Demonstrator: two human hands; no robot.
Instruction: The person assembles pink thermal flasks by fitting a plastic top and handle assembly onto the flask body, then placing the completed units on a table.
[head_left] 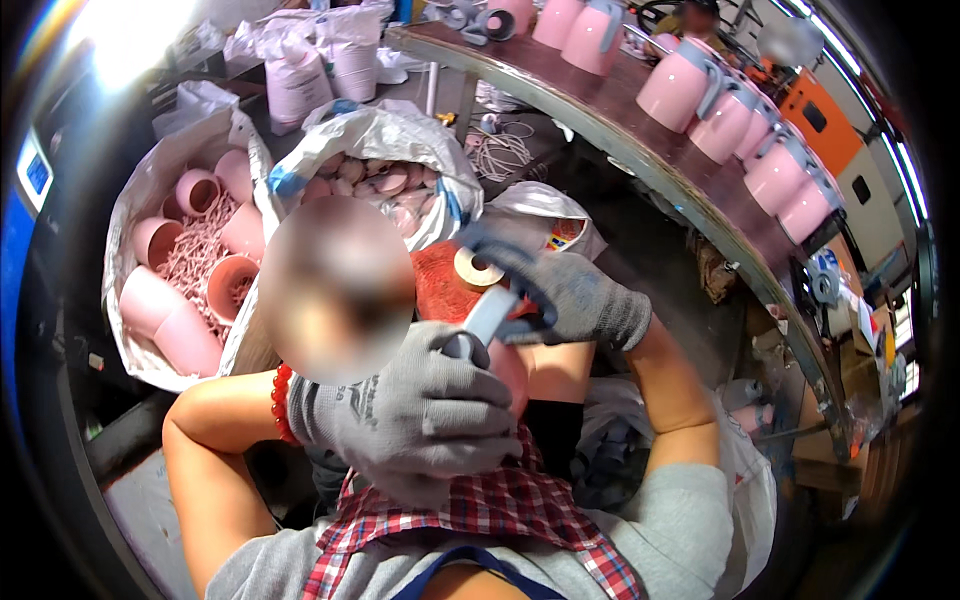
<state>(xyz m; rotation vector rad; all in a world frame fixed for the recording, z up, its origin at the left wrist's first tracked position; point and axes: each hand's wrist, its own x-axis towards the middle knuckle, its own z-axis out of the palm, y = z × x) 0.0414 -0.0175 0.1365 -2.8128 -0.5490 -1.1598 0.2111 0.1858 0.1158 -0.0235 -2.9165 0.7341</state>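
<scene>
Both hands wear grey knit gloves. My left hand point(435, 410) is closed in front of my lap, its fingers wrapped round a pink jug point(512, 372) that it mostly hides. A light grey piece point(490, 314) sticks up beside its thumb, apparently the jug's grey top part. To the right, my right hand point(585, 295) is closed round a blue-grey curved handle point(515, 265), somewhat blurred and close to the light grey piece. Whether the two pieces are joined, I cannot tell. Just beyond is a cream ring-shaped roll point(478, 268) against red mesh cloth point(437, 280).
At left, a white sack point(125, 330) holds pink cylinders and shavings; another sack point(400, 130) behind holds pink pieces. A long brown workbench point(630, 120) curves along the right with several pink jugs point(675, 90) on it. A plastic bag point(745, 480) with grey parts lies by my right elbow.
</scene>
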